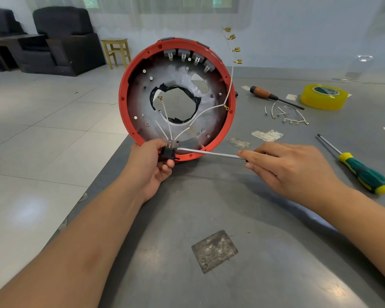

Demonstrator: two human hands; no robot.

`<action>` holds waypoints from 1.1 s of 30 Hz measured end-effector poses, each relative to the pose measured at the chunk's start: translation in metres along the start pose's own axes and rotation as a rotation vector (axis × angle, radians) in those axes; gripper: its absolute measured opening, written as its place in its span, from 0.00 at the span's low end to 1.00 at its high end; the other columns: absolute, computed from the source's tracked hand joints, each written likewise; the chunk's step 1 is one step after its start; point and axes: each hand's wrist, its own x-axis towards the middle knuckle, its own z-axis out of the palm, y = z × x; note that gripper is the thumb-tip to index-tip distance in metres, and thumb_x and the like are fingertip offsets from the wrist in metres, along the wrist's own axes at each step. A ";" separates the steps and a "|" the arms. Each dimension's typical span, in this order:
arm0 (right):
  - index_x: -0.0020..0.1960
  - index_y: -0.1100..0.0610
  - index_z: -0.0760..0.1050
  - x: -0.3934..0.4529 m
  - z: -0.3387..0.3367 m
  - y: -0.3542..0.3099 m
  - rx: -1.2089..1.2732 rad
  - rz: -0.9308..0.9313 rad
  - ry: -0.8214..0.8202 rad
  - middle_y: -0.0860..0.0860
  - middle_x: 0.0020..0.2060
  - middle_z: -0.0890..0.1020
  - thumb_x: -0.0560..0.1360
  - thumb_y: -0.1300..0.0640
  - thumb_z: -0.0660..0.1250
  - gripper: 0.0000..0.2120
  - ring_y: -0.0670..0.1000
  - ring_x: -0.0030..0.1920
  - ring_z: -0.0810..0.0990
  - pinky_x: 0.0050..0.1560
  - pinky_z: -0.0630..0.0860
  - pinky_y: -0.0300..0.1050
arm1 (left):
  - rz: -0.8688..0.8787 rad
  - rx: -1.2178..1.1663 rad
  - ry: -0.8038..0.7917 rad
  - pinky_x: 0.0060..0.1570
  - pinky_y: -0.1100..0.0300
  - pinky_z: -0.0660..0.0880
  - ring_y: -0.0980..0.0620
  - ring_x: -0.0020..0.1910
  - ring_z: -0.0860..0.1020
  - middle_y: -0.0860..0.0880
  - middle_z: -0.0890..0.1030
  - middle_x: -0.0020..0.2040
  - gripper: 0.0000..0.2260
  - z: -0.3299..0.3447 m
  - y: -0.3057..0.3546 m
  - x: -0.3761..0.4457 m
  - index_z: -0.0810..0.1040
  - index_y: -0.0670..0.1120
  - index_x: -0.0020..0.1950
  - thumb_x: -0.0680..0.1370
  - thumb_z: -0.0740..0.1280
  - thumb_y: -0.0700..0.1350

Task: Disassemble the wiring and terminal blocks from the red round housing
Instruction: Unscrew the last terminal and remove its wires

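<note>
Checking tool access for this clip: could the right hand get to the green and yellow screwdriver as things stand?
Probably yes, but not freely: the green and yellow screwdriver lies unobstructed on the table beside the right hand, which already holds a metal tool shaft and would need to put it down.

The red round housing (129, 70) stood on edge on the grey table (231, 207), its open side facing the camera. The left hand (152, 162) gripped a black terminal block (167, 152) at the lower rim, from which white wires (165, 127) fanned up across the grey inner plate. The right hand (291, 168) held a metal shaft (209, 152), its tip at the block. A green-and-yellow screwdriver (362, 174), a wooden-handled screwdriver (267, 94), a roll of yellow tape (323, 97) and loose wires (285, 114) lay to the right.
</note>
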 end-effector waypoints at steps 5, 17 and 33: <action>0.64 0.48 0.81 -0.003 0.002 -0.003 0.012 0.015 -0.002 0.49 0.47 0.84 0.84 0.46 0.57 0.17 0.57 0.40 0.83 0.29 0.76 0.47 | 0.001 -0.020 0.000 0.20 0.66 0.65 0.53 0.23 0.70 0.43 0.82 0.41 0.02 0.002 0.000 -0.004 0.72 0.42 0.49 0.79 0.62 0.36; 0.63 0.50 0.82 -0.005 0.002 -0.017 0.025 0.074 0.008 0.49 0.45 0.84 0.82 0.49 0.62 0.15 0.57 0.39 0.84 0.28 0.75 0.47 | 0.022 -0.081 0.030 0.21 0.65 0.66 0.52 0.23 0.71 0.43 0.79 0.39 0.06 0.003 -0.002 0.000 0.70 0.43 0.54 0.79 0.63 0.36; 0.65 0.47 0.81 -0.005 0.006 -0.006 -0.019 0.065 0.018 0.47 0.46 0.83 0.83 0.46 0.60 0.15 0.55 0.39 0.83 0.29 0.72 0.43 | 0.084 -0.091 0.059 0.22 0.64 0.71 0.50 0.24 0.76 0.39 0.80 0.46 0.14 0.004 -0.010 0.006 0.70 0.41 0.66 0.81 0.65 0.37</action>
